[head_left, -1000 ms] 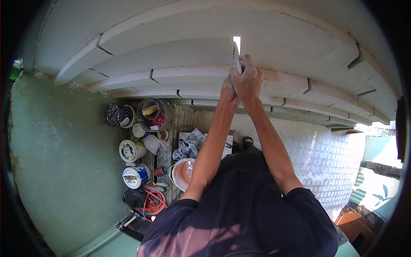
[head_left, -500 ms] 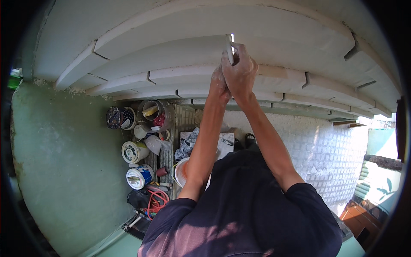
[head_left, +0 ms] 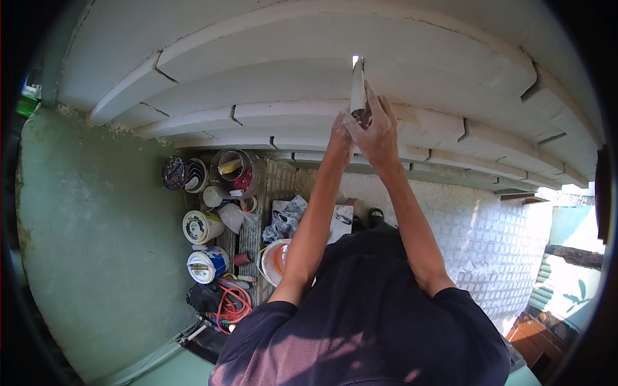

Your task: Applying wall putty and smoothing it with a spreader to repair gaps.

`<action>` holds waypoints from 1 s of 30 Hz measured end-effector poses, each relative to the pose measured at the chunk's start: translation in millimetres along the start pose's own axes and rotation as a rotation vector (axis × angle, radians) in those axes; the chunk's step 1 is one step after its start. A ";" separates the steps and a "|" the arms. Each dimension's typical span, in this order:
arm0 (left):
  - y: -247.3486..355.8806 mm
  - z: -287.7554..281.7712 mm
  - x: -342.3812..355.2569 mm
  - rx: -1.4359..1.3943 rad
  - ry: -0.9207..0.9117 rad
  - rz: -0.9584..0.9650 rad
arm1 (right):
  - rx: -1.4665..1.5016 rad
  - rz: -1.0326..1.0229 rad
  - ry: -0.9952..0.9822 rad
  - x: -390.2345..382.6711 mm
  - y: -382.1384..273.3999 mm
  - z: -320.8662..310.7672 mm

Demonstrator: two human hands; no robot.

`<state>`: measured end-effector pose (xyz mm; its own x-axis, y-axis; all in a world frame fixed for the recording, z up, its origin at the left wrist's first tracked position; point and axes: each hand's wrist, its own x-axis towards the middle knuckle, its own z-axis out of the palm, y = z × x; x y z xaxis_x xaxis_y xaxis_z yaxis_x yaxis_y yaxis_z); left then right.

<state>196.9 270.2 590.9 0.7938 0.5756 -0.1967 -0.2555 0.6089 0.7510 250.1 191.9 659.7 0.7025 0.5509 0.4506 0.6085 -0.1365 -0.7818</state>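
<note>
A narrow, pale flat tool [head_left: 358, 83] stands upright against the white stepped surface, with a bright patch at its top end. My right hand [head_left: 376, 132], dusted with white, holds its lower end between thumb and fingers; the fingertips stretch up along its right side. My left hand [head_left: 341, 136] is pressed close beside the right one at the tool's base. Its fingers are largely hidden behind the right hand. The stepped white ledge [head_left: 290, 114] runs across behind both hands.
A green wall [head_left: 103, 238] stands at left. Along it sit paint buckets [head_left: 201, 228], a clear tub [head_left: 248, 168] and a red hose [head_left: 233, 302]. A white bucket [head_left: 265, 262] and a grey crumpled cloth [head_left: 283, 222] lie below my left arm. Patterned paving [head_left: 483, 238] spreads at right.
Both hands and the tool have shifted right and slightly down. More of the tool shows, and the right hand's fingers have straightened from a tighter grip.
</note>
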 end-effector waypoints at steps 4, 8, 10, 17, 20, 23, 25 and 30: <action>-2.2 11.8 -15.8 0.251 -0.037 0.271 | 0.187 -0.011 -0.087 -1.5 21.5 -16.7; -15.2 3.1 -20.2 0.457 -0.007 0.619 | 0.192 -0.097 -0.095 2.1 25.3 -11.5; -10.1 6.7 -17.4 0.393 -0.014 0.713 | 0.211 -0.064 -0.089 1.2 23.3 -9.7; 40.9 63.5 -35.7 0.796 0.168 0.605 | 0.131 -0.198 0.025 6.5 7.4 -11.0; 44.9 64.7 -40.0 0.854 0.162 0.554 | 0.146 -0.201 0.048 4.3 -2.5 -12.1; 24.2 40.2 -31.0 0.883 0.154 0.613 | 0.123 -0.138 0.023 -14.1 20.3 7.0; 27.6 47.4 -34.2 0.910 0.186 0.611 | 0.092 -0.104 0.006 -12.7 17.5 3.1; 40.4 68.6 -42.1 0.847 0.194 0.633 | 0.136 -0.169 0.093 -2.5 0.6 -6.6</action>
<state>191.0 233.1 672.8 0.5313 0.7757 0.3406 -0.0646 -0.3637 0.9293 251.1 185.0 660.9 0.6296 0.4777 0.6128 0.6694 0.0668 -0.7399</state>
